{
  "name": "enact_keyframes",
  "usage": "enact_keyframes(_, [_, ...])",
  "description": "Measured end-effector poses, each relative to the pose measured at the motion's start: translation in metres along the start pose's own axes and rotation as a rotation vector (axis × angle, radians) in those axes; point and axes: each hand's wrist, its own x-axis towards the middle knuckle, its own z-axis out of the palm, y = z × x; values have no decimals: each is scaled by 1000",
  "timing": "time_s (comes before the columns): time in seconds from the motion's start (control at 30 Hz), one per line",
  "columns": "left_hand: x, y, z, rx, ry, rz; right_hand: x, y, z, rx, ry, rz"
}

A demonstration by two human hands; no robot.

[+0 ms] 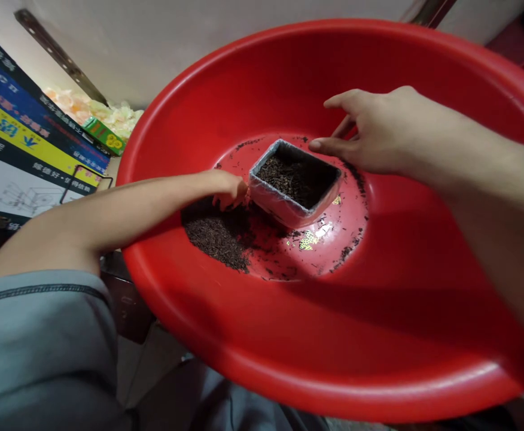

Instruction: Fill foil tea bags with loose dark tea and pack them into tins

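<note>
A rectangular container point(284, 211) wrapped in clear plastic sits tilted on the bottom of a large red basin point(405, 311). Inside it are dark dried shreds point(280, 175) that look like tea leaves, heaped toward its left end. My left hand point(230, 188) is at the container's left side with its fingers curled down; what they hold, if anything, is hidden. Just below that hand lies a loose pile of the same leaves point(217, 239). My right hand point(363, 129) hovers by the container's far right corner, fingers apart and holding nothing.
Scattered leaf bits ring the basin floor, which has a yellow printed pattern point(307, 240). At left stands a printed carton point(29, 137), with a small green box point(104, 135) and pale crumpled pieces point(121, 117) behind it. A pale wall point(208, 30) rises behind the basin.
</note>
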Motion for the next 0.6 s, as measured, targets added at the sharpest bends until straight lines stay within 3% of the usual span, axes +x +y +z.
enact_keyframes(0.1, [-17,3,-27,-73,-100,-189,2,6,-1,-34,38,-1])
enact_keyframes(0.23, [-48,-13,-62,-96,94,-186,3,11,-2,-81,66,37])
enact_keyframes(0.33, [-75,-24,-80,-120,350,-47,0,5,-7,-110,76,68])
enact_keyframes(0.4, [-89,-18,-85,-120,545,85,-3,-1,-12,-135,75,86])
enact_keyframes(0.5, [-91,13,-79,-112,776,289,-6,-10,-17,-167,63,105])
enact_keyframes(0.6, [-73,52,-62,-185,852,522,-5,-9,-19,-179,85,116])
